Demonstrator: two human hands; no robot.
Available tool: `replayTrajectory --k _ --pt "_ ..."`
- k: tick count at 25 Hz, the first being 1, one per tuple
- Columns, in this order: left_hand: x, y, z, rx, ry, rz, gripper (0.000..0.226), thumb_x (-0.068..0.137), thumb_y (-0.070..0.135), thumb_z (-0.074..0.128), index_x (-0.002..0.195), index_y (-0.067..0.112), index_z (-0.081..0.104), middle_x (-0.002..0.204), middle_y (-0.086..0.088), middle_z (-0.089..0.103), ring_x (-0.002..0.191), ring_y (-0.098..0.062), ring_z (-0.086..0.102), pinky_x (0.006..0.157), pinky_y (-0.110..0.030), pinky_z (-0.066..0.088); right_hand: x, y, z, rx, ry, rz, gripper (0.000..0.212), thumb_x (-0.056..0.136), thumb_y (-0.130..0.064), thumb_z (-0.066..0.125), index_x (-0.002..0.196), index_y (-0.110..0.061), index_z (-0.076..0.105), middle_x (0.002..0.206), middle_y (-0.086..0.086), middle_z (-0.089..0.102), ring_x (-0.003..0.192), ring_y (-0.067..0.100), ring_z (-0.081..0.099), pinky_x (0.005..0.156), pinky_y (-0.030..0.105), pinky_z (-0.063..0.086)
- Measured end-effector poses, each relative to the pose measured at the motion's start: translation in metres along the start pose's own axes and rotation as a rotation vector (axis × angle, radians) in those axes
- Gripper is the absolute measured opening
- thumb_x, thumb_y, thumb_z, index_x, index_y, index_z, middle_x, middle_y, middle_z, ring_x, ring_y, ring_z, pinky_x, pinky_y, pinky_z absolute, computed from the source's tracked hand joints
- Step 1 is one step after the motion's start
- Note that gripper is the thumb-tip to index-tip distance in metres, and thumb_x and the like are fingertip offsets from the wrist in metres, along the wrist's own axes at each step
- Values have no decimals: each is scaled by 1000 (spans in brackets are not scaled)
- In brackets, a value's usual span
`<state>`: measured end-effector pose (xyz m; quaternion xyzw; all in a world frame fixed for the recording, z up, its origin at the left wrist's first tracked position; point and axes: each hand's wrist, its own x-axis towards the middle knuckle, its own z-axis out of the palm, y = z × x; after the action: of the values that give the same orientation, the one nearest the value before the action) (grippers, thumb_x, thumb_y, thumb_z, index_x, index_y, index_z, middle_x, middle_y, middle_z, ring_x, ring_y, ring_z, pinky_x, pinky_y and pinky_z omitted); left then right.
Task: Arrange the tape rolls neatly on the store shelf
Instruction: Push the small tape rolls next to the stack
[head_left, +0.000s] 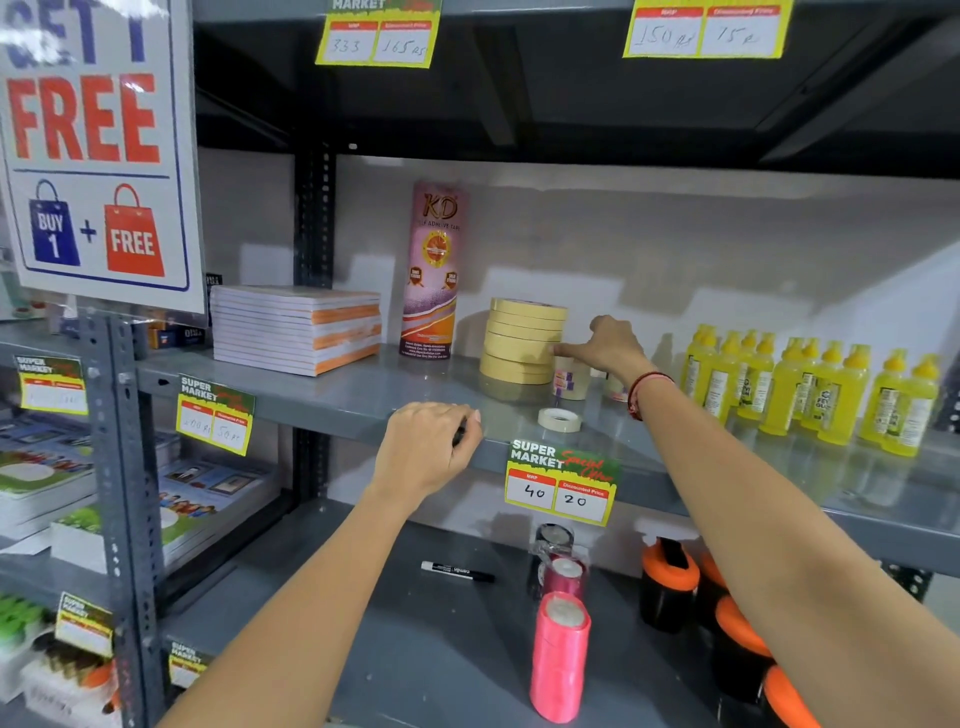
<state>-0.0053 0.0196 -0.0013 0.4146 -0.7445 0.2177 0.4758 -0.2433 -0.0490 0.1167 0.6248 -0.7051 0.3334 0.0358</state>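
- We see a stack of yellow tape rolls (522, 338) on the grey shelf (311, 384). The rolls do not line up. Some stick out to the side.
- We think the stack could tip or slide if our right hand (608, 348) pushes too hard, because the rolls sit crooked.
- If it falls, it could knock the small jars (570, 379) just beside it, or bump the tall pink tape tube (434, 270) that stands near its left side.
- One small white tape roll (559, 419) lies flat near the front edge of the shelf. A bump from an arm could roll it off onto the lower shelf.
- Our right fingers (563, 349) reach out flat and touch the right side of the stack, about the middle. They are open and hold nothing.
- Our left hand (428, 447) is curled at the shelf's front edge, left of the white roll and apart from it. Something dark peeks out of the fist, but we cannot tell what it is.
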Motion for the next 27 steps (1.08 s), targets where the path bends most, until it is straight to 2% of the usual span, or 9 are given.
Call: replayTrajectory --k 2,6,8,12,16,18,20,22,27 --pt "1 0 -1 -7 -7 -4 56 89 33 27 66 7 72 64 -7 76 58 -26 70 53 -35 55 -10 -5 -10 17 -32 -11 73 67 -61 70 111 -4 58 107 11 63 93 29 62 72 32 48" --pt "1 2 -2 -8 -39 -18 59 90 35 26 66 6 71 67 -8 77 61 -26 70 54 -36 56 -38 -22 -22 -135 -687 47 79 60 -62 74 115 -8 57 109 11 65 82 19 65 62 26 55" --pt "0 0 -1 -11 -37 -13 59 90 35 26 67 6 72 67 -8 77 62 -26 70 54 -36 56 -46 -25 -18 -169 -786 44 84 65 -49 78 128 -2 51 120 17 62 92 23 66 72 30 57" --pt "2 0 0 -18 -8 -5 59 90 35 26 64 7 70 60 -7 74 56 -26 68 48 -34 53 -37 -26 -22 -5 -563 -4 57 70 -26 79 117 1 60 83 5 61 60 16 56 47 19 50" --pt "1 -2 4 -7 24 7 56 90 33 29 65 8 71 57 -4 73 52 -25 68 45 -33 53 -9 -17 -28 87 -94 46 47 70 -20 73 111 0 61 108 13 63 90 26 57 77 31 50" --pt "1 -4 5 -10 26 10 55 89 33 30 65 7 72 59 -5 74 54 -25 69 47 -34 56 -1 -15 -19 150 -47 58 42 72 -20 71 107 2 62 103 13 64 98 27 59 79 31 50" --pt "2 -4 5 -5 26 5 54 89 32 31 65 8 73 61 -5 76 56 -25 70 48 -35 57 4 -12 -8 152 -39 59 24 73 -22 71 84 -2 64 78 5 62 84 24 58 64 24 47" --pt "2 -3 4 -10 18 9 54 88 33 30 66 8 73 63 -5 76 57 -24 71 50 -35 58 7 -10 -1 177 -52 76 29 73 -26 73 60 -11 52 58 -2 54 71 22 54 48 22 35" --pt "2 -2 1 -13 5 8 53 89 34 29 69 10 73 64 -3 76 58 -21 71 51 -31 57 19 -7 7 196 -94 95 32 72 -33 74 66 -10 52 65 2 56 71 21 54 45 23 31"
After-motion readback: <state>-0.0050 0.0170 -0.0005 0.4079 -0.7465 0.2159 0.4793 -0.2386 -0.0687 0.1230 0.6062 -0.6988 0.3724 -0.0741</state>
